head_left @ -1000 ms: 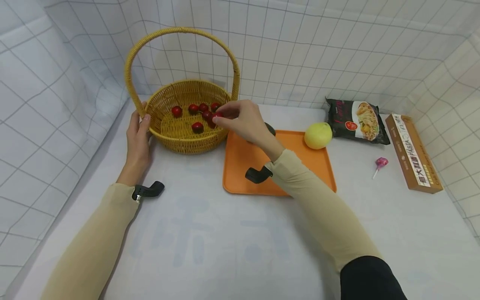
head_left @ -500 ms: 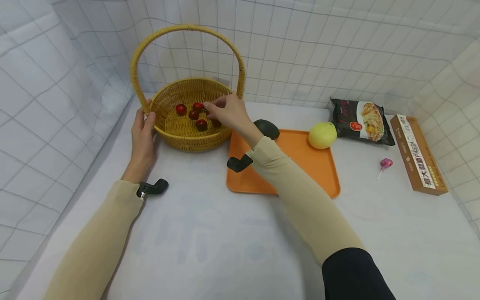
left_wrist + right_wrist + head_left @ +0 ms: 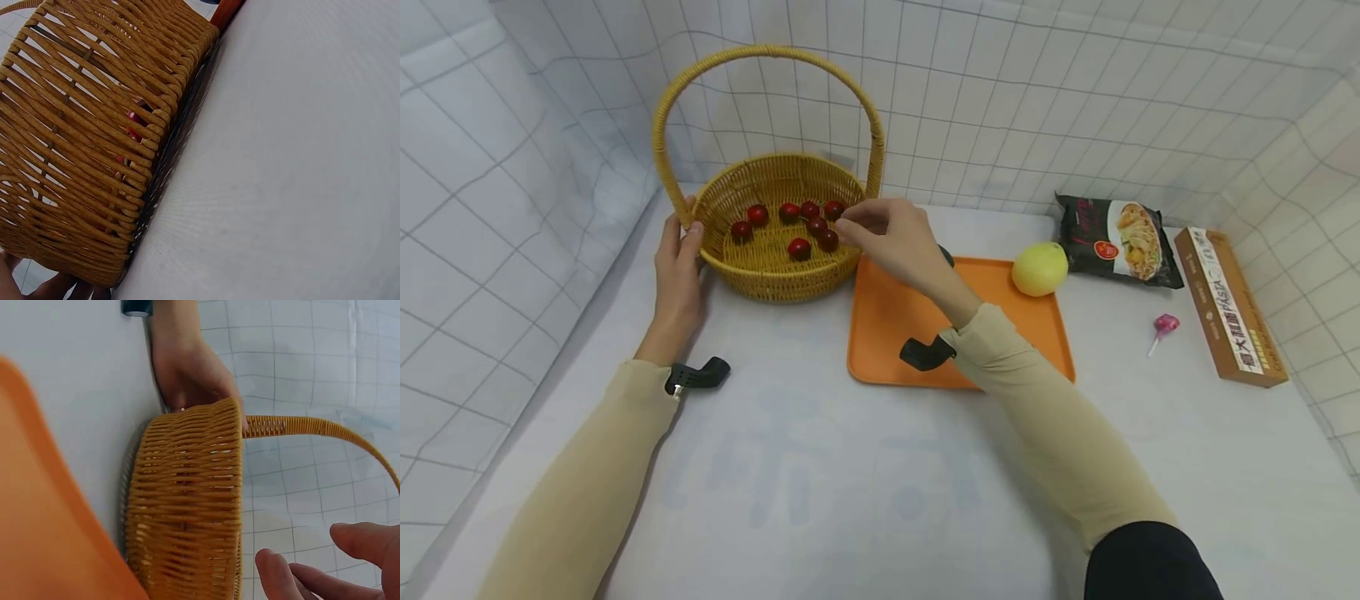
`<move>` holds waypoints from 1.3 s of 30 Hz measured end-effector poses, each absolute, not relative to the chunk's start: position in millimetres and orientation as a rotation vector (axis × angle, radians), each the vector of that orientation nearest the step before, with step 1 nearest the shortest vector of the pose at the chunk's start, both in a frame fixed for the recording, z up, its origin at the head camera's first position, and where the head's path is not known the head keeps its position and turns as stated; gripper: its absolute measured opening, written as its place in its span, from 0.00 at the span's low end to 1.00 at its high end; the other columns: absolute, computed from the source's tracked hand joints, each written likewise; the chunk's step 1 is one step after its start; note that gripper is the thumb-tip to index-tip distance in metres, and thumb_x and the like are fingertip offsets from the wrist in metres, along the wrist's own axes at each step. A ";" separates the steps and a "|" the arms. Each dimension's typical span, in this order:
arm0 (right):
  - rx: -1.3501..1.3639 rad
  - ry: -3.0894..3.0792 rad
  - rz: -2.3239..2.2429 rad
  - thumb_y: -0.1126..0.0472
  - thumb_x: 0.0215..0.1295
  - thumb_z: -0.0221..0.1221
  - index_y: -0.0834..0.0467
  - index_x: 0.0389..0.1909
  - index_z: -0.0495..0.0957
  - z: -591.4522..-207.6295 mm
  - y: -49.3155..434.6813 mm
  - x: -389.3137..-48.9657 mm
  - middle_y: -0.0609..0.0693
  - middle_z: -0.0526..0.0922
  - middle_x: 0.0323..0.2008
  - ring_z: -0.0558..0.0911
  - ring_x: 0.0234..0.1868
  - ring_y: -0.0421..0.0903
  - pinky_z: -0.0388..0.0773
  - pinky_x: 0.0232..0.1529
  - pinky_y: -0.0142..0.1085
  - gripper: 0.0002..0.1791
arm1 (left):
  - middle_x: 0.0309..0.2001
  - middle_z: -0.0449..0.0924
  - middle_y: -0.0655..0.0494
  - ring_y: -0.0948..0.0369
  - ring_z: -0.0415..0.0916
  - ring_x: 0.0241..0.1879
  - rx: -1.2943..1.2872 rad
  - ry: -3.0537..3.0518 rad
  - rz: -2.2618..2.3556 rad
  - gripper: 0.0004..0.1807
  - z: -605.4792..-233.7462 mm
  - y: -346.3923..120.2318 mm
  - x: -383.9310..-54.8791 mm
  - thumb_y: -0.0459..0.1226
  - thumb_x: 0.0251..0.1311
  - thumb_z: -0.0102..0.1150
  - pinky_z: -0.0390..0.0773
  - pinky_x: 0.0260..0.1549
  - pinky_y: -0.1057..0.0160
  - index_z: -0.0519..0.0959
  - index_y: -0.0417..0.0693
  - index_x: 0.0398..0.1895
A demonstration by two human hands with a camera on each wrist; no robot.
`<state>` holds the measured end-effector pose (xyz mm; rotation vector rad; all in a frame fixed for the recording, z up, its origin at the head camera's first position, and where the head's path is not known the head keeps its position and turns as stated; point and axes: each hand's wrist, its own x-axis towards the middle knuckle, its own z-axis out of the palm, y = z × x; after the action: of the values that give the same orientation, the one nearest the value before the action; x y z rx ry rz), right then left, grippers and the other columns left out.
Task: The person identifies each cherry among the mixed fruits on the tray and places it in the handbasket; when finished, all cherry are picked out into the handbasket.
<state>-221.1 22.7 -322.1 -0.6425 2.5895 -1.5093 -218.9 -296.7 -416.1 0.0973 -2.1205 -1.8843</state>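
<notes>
A yellow wicker basket (image 3: 775,287) with a tall arched handle stands at the back left. Several dark red cherries (image 3: 799,248) lie spread over its floor. My left hand (image 3: 677,275) grips the basket's left side by the foot of the handle, thumb on the rim and fingers outside, partly hidden. Over the right rim hovers my right hand (image 3: 891,242), fingers loosely bent. In the right wrist view, the thumb (image 3: 362,540) stands apart from the fingers, and nothing lies between them. Through the weave, the left wrist view shows bits of red inside the basket (image 3: 81,137).
An orange tray (image 3: 887,358) lies right of the basket, with a yellow-green round fruit (image 3: 1040,269) and a mostly hidden dark green avocado (image 3: 947,256). Farther right are a black noodle packet (image 3: 1116,242), a pink lollipop (image 3: 1165,325) and a brown pasta box (image 3: 1232,308).
My right hand, which pinched a cherry, has reached into the basket, let it go and drawn back right. One cherry now lies farther left inside. My left hand has kept its hold.
</notes>
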 end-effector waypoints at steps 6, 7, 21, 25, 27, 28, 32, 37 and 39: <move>-0.675 2.656 -1.411 0.51 0.76 0.63 0.54 0.56 0.87 -326.6 50.5 -204.9 0.46 0.92 0.43 0.89 0.46 0.43 0.82 0.48 0.38 0.16 | 0.80 0.62 0.54 0.54 0.61 0.78 0.073 -2.035 -1.970 0.29 -418.2 -297.4 -220.6 0.51 0.82 0.45 0.57 0.79 0.50 0.62 0.63 0.82; -0.673 2.652 -1.417 0.51 0.75 0.63 0.54 0.56 0.87 -327.9 55.7 -202.3 0.46 0.92 0.43 0.90 0.46 0.45 0.82 0.48 0.39 0.15 | 0.80 0.62 0.54 0.54 0.61 0.78 0.071 -2.023 -1.981 0.29 -418.7 -297.6 -220.9 0.51 0.82 0.46 0.57 0.79 0.50 0.62 0.63 0.82; -0.534 2.720 -1.517 0.55 0.74 0.65 0.55 0.53 0.88 -344.8 136.2 -168.5 0.51 0.92 0.44 0.91 0.47 0.49 0.85 0.55 0.41 0.13 | 0.80 0.62 0.53 0.53 0.62 0.78 0.094 -2.024 -1.970 0.29 -418.3 -293.9 -220.6 0.50 0.81 0.46 0.58 0.78 0.49 0.63 0.64 0.82; -0.476 2.780 -1.504 0.56 0.76 0.64 0.53 0.53 0.88 -352.2 161.6 -158.5 0.51 0.92 0.43 0.90 0.45 0.47 0.84 0.57 0.43 0.11 | 0.81 0.61 0.53 0.53 0.60 0.79 0.086 -2.019 -1.996 0.29 -416.8 -292.7 -220.6 0.50 0.81 0.46 0.56 0.79 0.49 0.62 0.63 0.82; -0.441 2.820 -1.471 0.55 0.76 0.63 0.52 0.53 0.88 -355.2 172.8 -153.9 0.50 0.92 0.43 0.90 0.44 0.44 0.84 0.57 0.43 0.11 | 0.81 0.61 0.54 0.54 0.60 0.79 0.098 -2.012 -2.011 0.29 -416.5 -293.0 -220.2 0.50 0.81 0.46 0.56 0.79 0.50 0.63 0.64 0.82; -0.423 2.834 -1.459 0.55 0.76 0.63 0.52 0.53 0.88 -356.5 177.9 -151.8 0.50 0.92 0.43 0.90 0.44 0.44 0.84 0.56 0.41 0.11 | 0.81 0.62 0.54 0.55 0.60 0.79 0.106 -2.009 -2.017 0.29 -416.4 -293.4 -220.0 0.51 0.81 0.47 0.55 0.79 0.51 0.63 0.64 0.82; -0.388 2.915 -1.396 0.56 0.76 0.64 0.52 0.53 0.88 -360.5 194.3 -143.4 0.49 0.92 0.44 0.90 0.45 0.43 0.84 0.52 0.31 0.11 | 0.81 0.62 0.56 0.56 0.61 0.78 0.131 -1.996 -2.034 0.29 -417.3 -295.7 -219.6 0.51 0.81 0.48 0.55 0.80 0.52 0.63 0.67 0.82; -0.412 3.036 -1.286 0.54 0.74 0.66 0.54 0.52 0.88 -366.9 213.0 -133.5 0.48 0.92 0.45 0.85 0.44 0.29 0.80 0.46 0.21 0.12 | 0.81 0.61 0.56 0.58 0.59 0.79 0.108 -2.011 -2.005 0.30 -419.6 -296.1 -219.5 0.51 0.81 0.47 0.53 0.80 0.54 0.61 0.65 0.83; -0.425 3.063 -1.256 0.54 0.74 0.66 0.55 0.52 0.88 -369.5 220.3 -131.4 0.49 0.92 0.45 0.84 0.44 0.26 0.79 0.45 0.20 0.13 | 0.81 0.62 0.54 0.58 0.60 0.79 0.109 -2.019 -1.984 0.30 -420.3 -295.5 -218.7 0.51 0.81 0.47 0.53 0.80 0.56 0.62 0.62 0.82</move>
<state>-131.4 220.3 -369.5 -0.4251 3.0632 -1.2564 -218.7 -295.5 -420.3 0.1086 -2.0186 -1.9837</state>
